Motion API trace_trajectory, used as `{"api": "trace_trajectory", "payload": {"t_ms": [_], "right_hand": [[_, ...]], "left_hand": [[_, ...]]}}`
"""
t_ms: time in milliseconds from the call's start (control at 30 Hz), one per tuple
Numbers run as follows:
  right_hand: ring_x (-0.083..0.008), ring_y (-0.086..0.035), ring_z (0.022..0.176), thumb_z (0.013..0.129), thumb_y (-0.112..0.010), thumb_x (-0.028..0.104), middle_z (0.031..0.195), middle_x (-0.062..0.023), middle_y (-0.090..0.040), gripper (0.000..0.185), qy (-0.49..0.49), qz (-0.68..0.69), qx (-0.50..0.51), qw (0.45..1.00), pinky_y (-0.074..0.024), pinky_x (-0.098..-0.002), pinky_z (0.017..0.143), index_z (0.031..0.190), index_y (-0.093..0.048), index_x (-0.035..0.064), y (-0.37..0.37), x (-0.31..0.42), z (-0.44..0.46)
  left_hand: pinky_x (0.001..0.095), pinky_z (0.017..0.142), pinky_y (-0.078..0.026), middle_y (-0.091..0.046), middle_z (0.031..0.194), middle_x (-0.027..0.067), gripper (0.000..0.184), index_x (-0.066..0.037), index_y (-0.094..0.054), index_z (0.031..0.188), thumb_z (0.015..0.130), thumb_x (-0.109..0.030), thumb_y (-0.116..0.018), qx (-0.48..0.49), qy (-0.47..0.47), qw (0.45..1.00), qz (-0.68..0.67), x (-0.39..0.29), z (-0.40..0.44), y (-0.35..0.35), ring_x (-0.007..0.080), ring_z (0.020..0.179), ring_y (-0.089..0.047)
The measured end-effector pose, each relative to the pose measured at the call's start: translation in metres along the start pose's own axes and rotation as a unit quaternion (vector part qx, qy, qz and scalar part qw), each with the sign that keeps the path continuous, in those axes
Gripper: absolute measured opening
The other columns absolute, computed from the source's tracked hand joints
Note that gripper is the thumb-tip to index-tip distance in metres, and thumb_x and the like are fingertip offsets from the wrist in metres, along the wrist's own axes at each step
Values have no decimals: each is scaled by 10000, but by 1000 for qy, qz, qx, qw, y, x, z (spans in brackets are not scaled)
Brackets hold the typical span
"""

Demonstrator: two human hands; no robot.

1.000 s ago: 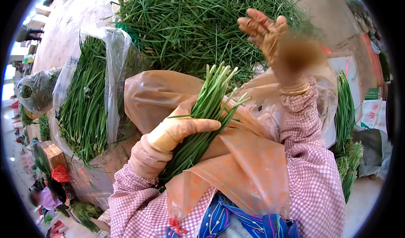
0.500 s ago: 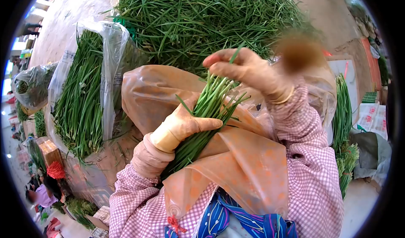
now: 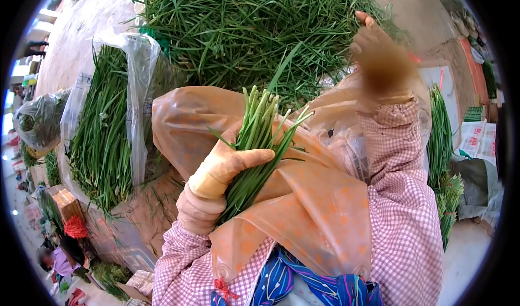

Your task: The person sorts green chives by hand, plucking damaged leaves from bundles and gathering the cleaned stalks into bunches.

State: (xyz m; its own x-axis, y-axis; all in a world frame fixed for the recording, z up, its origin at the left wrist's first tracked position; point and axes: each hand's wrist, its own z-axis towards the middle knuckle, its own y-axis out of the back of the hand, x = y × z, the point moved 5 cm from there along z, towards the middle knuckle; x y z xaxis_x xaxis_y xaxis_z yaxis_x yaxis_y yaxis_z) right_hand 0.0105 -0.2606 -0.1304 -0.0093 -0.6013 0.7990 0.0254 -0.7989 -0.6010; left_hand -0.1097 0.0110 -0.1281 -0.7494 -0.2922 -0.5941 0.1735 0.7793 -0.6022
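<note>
My left hand (image 3: pixel 230 157), in a pale glove, is wrapped round a bunch of green stalks (image 3: pixel 257 127) with their pale cut ends pointing up. The leafy part of the bunch hangs down over the orange-spotted plastic apron (image 3: pixel 309 203) on my lap. To the upper right, my right hand (image 3: pixel 374 46) is raised beside the edge of a large loose heap of green stalks (image 3: pixel 244 29). A dark blur covers much of that hand, and only some fingertips show, so what it holds, if anything, is hidden.
An open clear plastic bag (image 3: pixel 138 89) packed with stalks stands at the left, next to a smaller filled bag (image 3: pixel 43 119). Tied bunches (image 3: pixel 441 138) lie at the right beside a white board. A red bundle (image 3: pixel 75 227) and a person (image 3: pixel 62 260) are at lower left.
My right hand came down over the top of the bunch, then moved back up and right to the heap. A long leaf now sticks up above the bunch. My left hand keeps its hold.
</note>
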Motion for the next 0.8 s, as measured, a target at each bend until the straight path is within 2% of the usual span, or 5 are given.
{"api": "trace_trajectory", "payload": {"t_ms": [200,333,467,700,800], "right_hand": [[-41,-459,499,929,-548,260,591,38,-534,276,-235,-287,107,922,-393,-202,472,1077,-611,35,-85,-37,-49],[-47,-418,429,913,-572,292,545,9,-532,299,-168,-243,108,949,-285,-178,382,885,-664,8,-105,-68,-46],[-108,-517,439,951,-462,207,585,-34,-578,260,-58,-158,49,984,-412,-208,408,845,-637,47,-97,-22,-29],[-125,-563,720,930,-508,167,867,-49,-583,110,101,103,-75,987,-493,-331,754,912,-569,77,42,3,-14],[-160,-548,906,927,-522,175,1042,-72,-557,197,-207,57,-15,977,-461,-342,863,1094,-469,85,3,-62,-73]], "left_hand": [[296,939,-441,-576,1172,94,621,-11,-418,1323,749,52,-646,-6,-17,1000,-7,2,3,-2,191,1068,-567],[306,949,-438,-574,1180,100,610,-5,-424,1314,749,56,-645,-4,-13,1000,-3,5,2,-2,198,1083,-561],[325,964,-433,-563,1202,119,603,5,-419,1315,752,81,-621,-7,-33,999,-10,5,2,3,209,1098,-556],[372,1053,-355,-488,1300,186,633,11,-377,1344,754,95,-590,12,-41,994,-103,-6,-6,-7,261,1240,-457],[369,1055,-350,-497,1291,183,627,8,-378,1343,758,69,-594,18,-45,992,-115,-9,-9,-9,256,1231,-463]]}}
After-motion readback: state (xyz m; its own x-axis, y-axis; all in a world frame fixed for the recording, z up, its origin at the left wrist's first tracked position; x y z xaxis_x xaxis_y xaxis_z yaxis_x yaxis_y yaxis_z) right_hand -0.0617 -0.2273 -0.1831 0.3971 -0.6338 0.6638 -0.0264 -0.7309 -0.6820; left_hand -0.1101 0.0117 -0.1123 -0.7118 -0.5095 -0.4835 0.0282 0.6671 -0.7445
